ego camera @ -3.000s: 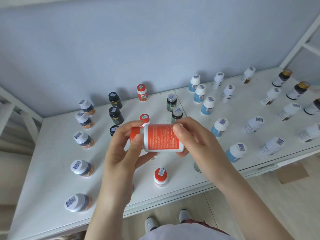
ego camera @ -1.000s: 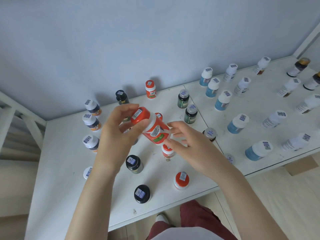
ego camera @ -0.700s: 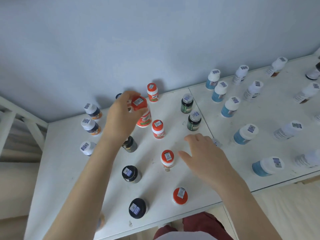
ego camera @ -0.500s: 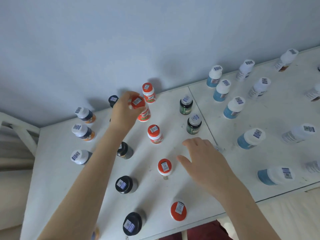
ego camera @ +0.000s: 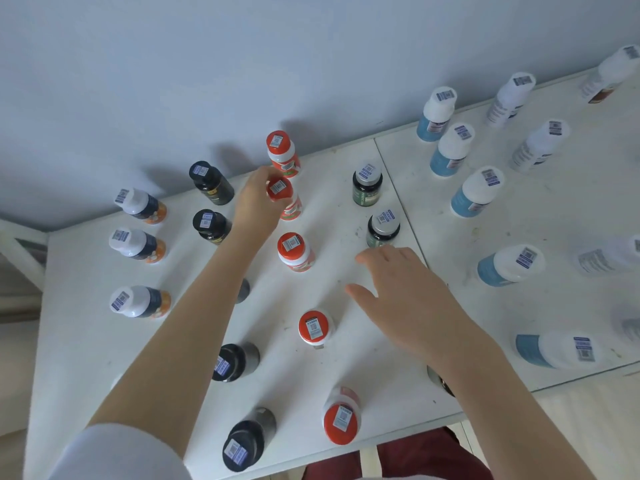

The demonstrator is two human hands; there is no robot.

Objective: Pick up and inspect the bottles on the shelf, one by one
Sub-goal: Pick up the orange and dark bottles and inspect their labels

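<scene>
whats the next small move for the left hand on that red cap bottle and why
Probably release it and lift the left hand away: its fingers curl round the cap of the red-capped bottle, which looks upright and set down on the shelf. The right hand hovers open near a dark bottle.

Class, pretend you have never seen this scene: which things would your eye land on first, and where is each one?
The line of red-capped bottles down the middle of the white shelf stands out first; the left hand grips the cap of the second bottle from the wall. The right hand is open, fingers straight, just right of that line, and blue bottles with white caps stand further right.
</scene>
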